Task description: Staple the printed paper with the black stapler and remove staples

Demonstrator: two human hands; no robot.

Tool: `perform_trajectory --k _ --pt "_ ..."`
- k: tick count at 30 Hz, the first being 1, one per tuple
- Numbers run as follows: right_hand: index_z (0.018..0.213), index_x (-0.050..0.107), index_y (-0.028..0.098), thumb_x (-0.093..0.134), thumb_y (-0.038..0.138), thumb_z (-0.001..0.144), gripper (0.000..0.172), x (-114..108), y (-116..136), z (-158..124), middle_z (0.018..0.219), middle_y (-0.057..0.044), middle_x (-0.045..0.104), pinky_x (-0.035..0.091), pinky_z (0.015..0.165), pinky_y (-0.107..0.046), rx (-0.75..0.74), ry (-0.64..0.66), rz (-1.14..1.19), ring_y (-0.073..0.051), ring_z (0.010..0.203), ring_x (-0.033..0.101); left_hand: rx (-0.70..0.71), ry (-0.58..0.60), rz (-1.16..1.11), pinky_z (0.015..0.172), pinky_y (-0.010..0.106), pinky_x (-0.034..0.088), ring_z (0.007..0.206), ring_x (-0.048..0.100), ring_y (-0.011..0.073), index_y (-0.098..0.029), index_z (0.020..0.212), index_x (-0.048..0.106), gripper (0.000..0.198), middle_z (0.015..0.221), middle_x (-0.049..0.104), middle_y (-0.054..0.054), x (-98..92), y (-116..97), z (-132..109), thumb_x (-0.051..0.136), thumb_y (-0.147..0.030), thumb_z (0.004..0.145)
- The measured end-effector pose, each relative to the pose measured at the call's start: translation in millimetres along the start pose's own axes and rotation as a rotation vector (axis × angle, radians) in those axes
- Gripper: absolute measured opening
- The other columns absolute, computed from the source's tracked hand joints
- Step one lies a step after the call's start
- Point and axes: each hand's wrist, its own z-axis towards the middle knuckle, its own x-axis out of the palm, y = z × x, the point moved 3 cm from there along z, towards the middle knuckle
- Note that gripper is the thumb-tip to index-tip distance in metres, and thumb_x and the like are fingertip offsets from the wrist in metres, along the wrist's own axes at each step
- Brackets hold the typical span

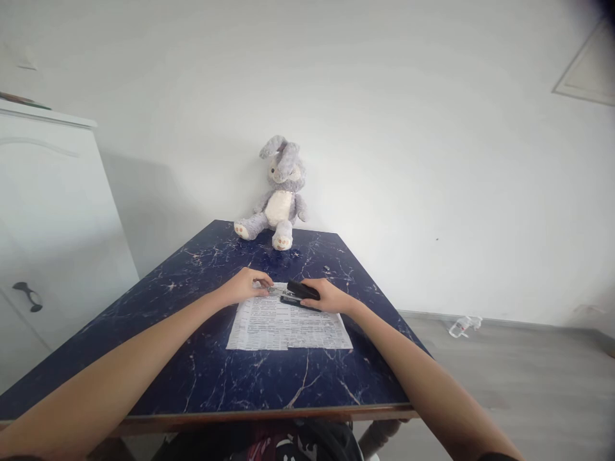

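Note:
A black stapler [303,291] is in my right hand [327,296], which is wrapped round its back end. Its top arm is raised from the base, and some silvery metal shows between them at the left. My left hand [248,285] is at the stapler's left end with thumb and fingers curled together. A small shiny piece shows by those fingertips, too small to name. Under both hands lies a printed sheet of paper [288,330], flat on the table, its lower edge uneven.
The dark blue marble-patterned table [230,384] reaches back to the wall. A grey plush rabbit [279,205] sits at its far end. To the left stands a white cabinet [57,205] with a dark handle. A crumpled white plastic bag [465,326] lies on the floor at right.

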Motion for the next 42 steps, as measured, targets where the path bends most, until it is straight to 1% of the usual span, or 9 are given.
perform_trajectory --k 9,15,22,26,29,32,35,38,42 --pt "0.121 0.065 0.017 0.065 0.043 0.098 0.034 7 2 2 0.106 -0.009 0.073 0.048 0.077 -0.031 -0.033 -0.084 0.019 -0.023 0.089 0.066 0.095 -0.039 0.005 0.102 0.04 0.048 0.088 0.075 0.024 -0.022 0.097 0.077 0.025 0.089 0.081 0.002 26.4 -27 1 0.085 -0.031 0.076" --pt "0.122 0.065 0.017 0.065 0.047 0.099 0.038 7 15 3 0.11 -0.011 0.072 0.049 0.08 -0.034 -0.107 -0.166 0.074 -0.024 0.093 0.067 0.127 -0.159 -0.014 0.099 0.037 0.049 0.086 0.075 0.023 -0.023 0.096 0.075 0.028 0.088 0.08 0.0 27.5 -40 -1 0.088 -0.03 0.072" --pt "0.118 0.07 0.018 0.072 0.043 0.093 0.035 12 29 8 0.103 -0.01 0.074 0.05 0.081 -0.033 -0.165 -0.16 0.051 -0.023 0.089 0.068 0.181 -0.076 -0.02 0.09 0.032 0.052 0.092 0.075 0.024 -0.023 0.1 0.073 0.041 0.094 0.079 0.001 29.9 -42 1 0.092 -0.036 0.066" --pt "0.113 0.073 0.017 0.077 0.045 0.088 0.038 -17 10 1 0.097 -0.007 0.075 0.048 0.074 -0.029 -0.067 -0.173 0.054 -0.02 0.08 0.067 0.074 -0.093 0.065 0.095 0.038 0.053 0.106 0.071 0.0268 -0.023 0.11 0.071 0.036 0.109 0.077 0.006 30.6 -37 6 0.074 -0.049 0.086" --pt "0.103 0.074 0.015 0.078 0.046 0.084 0.036 -51 -18 -18 0.089 -0.005 0.074 0.046 0.069 -0.027 0.1 -0.222 0.043 -0.017 0.074 0.063 0.065 -0.066 0.266 0.112 0.049 0.043 0.132 0.058 0.0315 -0.023 0.137 0.062 0.051 0.139 0.066 0.013 34.8 -30 5 0.049 -0.057 0.102" --pt "0.097 0.075 0.015 0.08 0.043 0.078 0.034 -79 -43 -41 0.086 -0.004 0.072 0.044 0.068 -0.027 0.212 -0.175 0.033 -0.017 0.074 0.061 0.053 0.104 0.43 0.124 0.059 0.024 0.154 0.032 0.0363 -0.027 0.159 0.041 0.072 0.166 0.039 0.013 44.1 -21 2 0.042 -0.069 0.1" --pt "0.09 0.075 0.015 0.082 0.04 0.073 0.031 -95 -61 -59 0.078 -0.002 0.069 0.042 0.065 -0.027 0.261 -0.089 0.053 -0.015 0.069 0.058 -0.022 0.211 0.503 0.124 0.066 0.015 0.158 0.021 0.0394 -0.027 0.16 0.04 0.078 0.17 0.03 0.012 47.4 -14 -2 0.037 -0.075 0.098" --pt "0.089 0.076 0.015 0.082 0.041 0.072 0.032 -99 -71 -69 0.076 -0.001 0.069 0.043 0.065 -0.027 0.28 -0.023 0.116 -0.015 0.068 0.058 -0.037 0.214 0.542 0.123 0.067 0.015 0.156 0.025 0.0407 -0.024 0.154 0.047 0.076 0.168 0.034 0.015 42.7 -15 -4 0.039 -0.075 0.098" --pt "0.091 0.078 0.013 0.084 0.041 0.068 0.037 -92 -79 -71 0.082 -0.003 0.073 0.045 0.066 -0.027 0.283 0.022 0.186 -0.017 0.072 0.061 -0.015 0.119 0.598 0.119 0.067 0.026 0.142 0.046 0.0384 -0.018 0.137 0.056 0.061 0.149 0.055 0.02 34.2 -25 -5 0.044 -0.065 0.101"
